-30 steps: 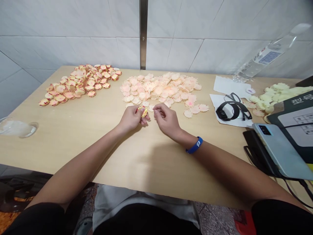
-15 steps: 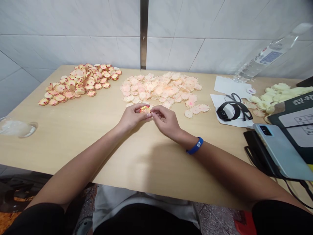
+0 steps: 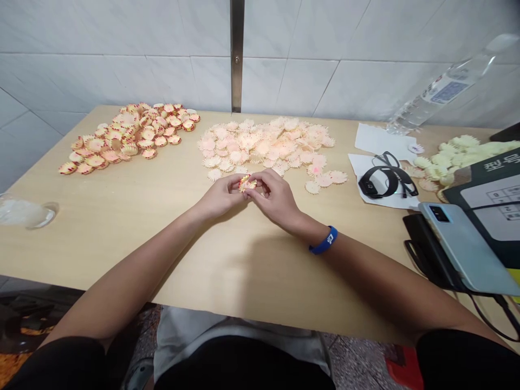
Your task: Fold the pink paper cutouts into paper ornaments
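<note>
Both my left hand (image 3: pixel 221 197) and my right hand (image 3: pixel 276 198) meet over the table's middle, pinching a small ruffled paper flower (image 3: pixel 247 184) between their fingertips. Its exact shape is partly hidden by my fingers. Just beyond my fingers lies a loose heap of flat, pale pink scalloped paper discs (image 3: pixel 260 146). Farther left is a pile of cupped paper florets with red-and-yellow edges (image 3: pixel 125 135). A pile of pale yellow paper pieces (image 3: pixel 455 157) lies at the far right. A blue band (image 3: pixel 323 240) circles my right wrist.
A light wooden table (image 3: pixel 252 271) stands against a white tiled wall. On the right are a phone (image 3: pixel 467 248), a black wristband and glasses (image 3: pixel 377 181) on white paper, a dark booklet (image 3: pixel 487 189), and a lying plastic water bottle (image 3: pixel 442 92).
My hands have come together. The paper flower, first held by my left hand alone, is now pinched by both, and it has shifted slightly right.
</note>
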Action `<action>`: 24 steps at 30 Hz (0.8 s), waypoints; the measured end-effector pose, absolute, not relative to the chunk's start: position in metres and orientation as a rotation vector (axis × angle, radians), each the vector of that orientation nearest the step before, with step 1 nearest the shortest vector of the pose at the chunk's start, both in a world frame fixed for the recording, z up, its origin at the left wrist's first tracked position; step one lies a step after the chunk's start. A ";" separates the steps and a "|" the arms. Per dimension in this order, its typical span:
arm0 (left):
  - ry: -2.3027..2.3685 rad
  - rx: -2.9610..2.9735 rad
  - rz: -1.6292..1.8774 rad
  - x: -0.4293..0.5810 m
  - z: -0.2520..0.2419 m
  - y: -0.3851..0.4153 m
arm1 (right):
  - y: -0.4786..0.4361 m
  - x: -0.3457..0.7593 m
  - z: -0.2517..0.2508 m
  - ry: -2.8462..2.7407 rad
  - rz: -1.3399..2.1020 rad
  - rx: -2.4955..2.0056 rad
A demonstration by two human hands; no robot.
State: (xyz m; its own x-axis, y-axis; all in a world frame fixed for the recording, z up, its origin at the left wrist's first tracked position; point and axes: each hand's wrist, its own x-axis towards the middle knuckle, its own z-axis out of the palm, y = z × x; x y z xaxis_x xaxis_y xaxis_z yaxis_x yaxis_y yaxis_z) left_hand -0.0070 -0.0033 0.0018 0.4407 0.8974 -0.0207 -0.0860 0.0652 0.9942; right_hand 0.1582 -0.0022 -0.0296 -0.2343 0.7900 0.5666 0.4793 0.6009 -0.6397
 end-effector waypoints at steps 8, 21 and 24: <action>0.974 0.903 0.876 -0.005 -0.001 0.000 | -0.004 0.157 -0.032 -2.002 0.310 -0.884; 0.875 0.892 0.878 -0.005 0.000 -0.003 | -0.003 0.156 -0.033 -1.978 0.285 -0.941; 0.865 0.889 0.878 -0.004 0.002 -0.004 | -0.002 0.156 -0.034 -1.995 0.272 -0.930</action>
